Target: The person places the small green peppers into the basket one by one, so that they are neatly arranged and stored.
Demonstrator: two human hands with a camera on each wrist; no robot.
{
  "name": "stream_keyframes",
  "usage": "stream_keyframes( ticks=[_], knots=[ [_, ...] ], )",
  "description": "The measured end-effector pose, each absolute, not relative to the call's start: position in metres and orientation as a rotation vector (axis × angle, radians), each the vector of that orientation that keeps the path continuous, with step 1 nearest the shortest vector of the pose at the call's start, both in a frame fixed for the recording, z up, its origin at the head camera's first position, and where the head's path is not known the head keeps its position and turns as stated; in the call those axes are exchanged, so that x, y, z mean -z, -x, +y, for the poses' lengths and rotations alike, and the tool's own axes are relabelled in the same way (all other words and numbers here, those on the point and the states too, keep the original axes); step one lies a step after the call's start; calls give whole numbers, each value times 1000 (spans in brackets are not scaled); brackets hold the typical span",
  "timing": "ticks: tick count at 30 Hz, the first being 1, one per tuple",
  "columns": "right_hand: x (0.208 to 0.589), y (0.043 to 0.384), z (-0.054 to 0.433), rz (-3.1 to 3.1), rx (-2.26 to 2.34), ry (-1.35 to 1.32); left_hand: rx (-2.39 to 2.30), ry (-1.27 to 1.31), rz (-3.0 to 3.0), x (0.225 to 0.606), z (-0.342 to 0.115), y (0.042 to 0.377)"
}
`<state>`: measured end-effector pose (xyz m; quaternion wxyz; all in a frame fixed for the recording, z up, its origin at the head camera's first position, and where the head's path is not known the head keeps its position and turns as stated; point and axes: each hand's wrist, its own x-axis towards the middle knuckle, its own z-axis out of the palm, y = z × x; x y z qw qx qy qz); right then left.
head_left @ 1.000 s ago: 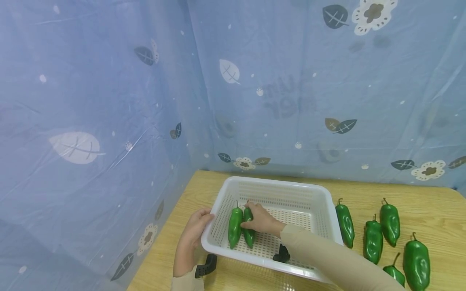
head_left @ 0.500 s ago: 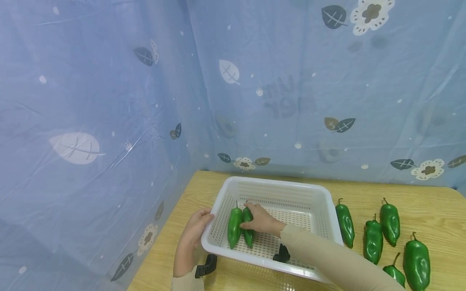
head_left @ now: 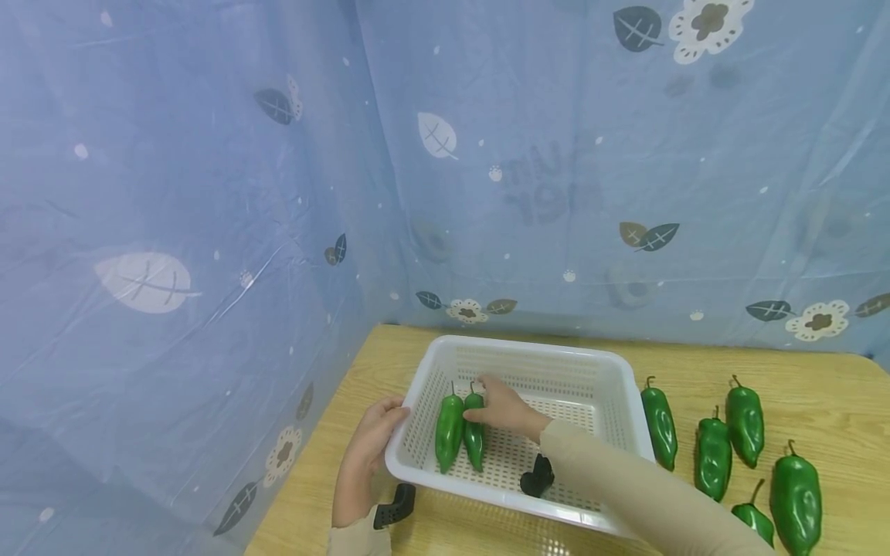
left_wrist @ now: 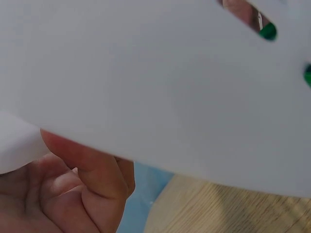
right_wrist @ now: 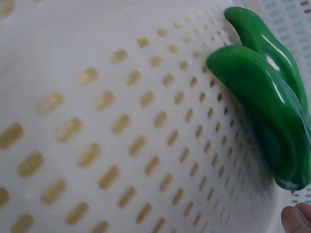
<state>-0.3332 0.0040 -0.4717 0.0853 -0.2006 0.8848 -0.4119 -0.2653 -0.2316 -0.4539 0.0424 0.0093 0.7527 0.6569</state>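
Observation:
A white perforated plastic basket (head_left: 535, 349) stands on the table, and my left hand (head_left: 373, 434) grips its left rim, fingers bent at the edge in the left wrist view. Inside, two long green peppers lie side by side toward the left wall: a brighter left pepper (head_left: 449, 434) and a darker right pepper (head_left: 475, 440). My right hand (head_left: 506, 406) is over the basket just right of the darker pepper, thumb and fingers spread near its stem end. In the right wrist view a fingertip (right_wrist: 295, 219) shows apart from the nearer pepper (right_wrist: 265, 104).
Right of the basket several more green peppers lie on the wooden table (head_left: 827, 401), one pepper (head_left: 659, 428) close beside the basket wall. A patterned blue sheet (head_left: 514, 193) hangs behind and to the left. Black wrist devices (head_left: 394, 507) sit below both wrists.
My right hand has let go of the darker pepper and shifted slightly right, uncovering more of it. My left hand keeps its place on the rim.

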Motion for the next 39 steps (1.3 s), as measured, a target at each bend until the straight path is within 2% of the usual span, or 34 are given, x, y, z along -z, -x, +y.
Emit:
stream_keyframes(
  ticks=[17, 39],
  knots=[
    [429, 346, 20, 2627, 1287, 433, -2016, -53, 2296, 454, -230, 263],
    [370, 335, 95, 2674, 1264, 672, -2014, -35, 2290, 452, -232, 262]
  ],
)
